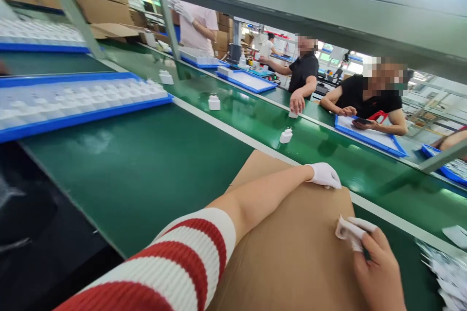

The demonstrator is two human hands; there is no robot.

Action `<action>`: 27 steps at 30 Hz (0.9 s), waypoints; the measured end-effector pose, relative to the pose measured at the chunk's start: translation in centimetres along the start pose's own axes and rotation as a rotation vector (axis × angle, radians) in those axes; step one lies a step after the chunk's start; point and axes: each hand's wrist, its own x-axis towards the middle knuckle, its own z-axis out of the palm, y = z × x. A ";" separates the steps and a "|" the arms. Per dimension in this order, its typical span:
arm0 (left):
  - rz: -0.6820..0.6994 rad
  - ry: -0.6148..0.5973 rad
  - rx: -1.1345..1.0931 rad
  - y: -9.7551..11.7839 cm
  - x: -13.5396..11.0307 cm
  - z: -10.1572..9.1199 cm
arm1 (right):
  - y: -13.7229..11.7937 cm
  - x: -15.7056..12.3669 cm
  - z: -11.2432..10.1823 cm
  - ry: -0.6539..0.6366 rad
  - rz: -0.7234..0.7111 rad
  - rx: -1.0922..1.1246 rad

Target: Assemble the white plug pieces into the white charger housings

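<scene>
My left hand [324, 175], in a white glove, rests with curled fingers on the far edge of a brown cardboard sheet [292, 248] lying on the green bench; whether it holds anything is hidden. My left arm wears a red and white striped sleeve. My right hand [377, 265], bare apart from white finger covers, pinches a small white piece [345, 229] above the cardboard's right side. A white charger plug [286, 135] stands on the green conveyor belt [262, 121] just beyond the cardboard.
More white plugs [214, 102] ride the belt further left. A blue tray [73, 102] of white parts lies at left. Clear plastic bags [447, 272] pile at right. Across the belt, seated people lean on blue trays [372, 138]; one holds a phone.
</scene>
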 end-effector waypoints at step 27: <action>-0.031 0.090 0.002 -0.1 -0.2 0.4 | -2.4 0.9 1.3 -0.359 0.147 0.025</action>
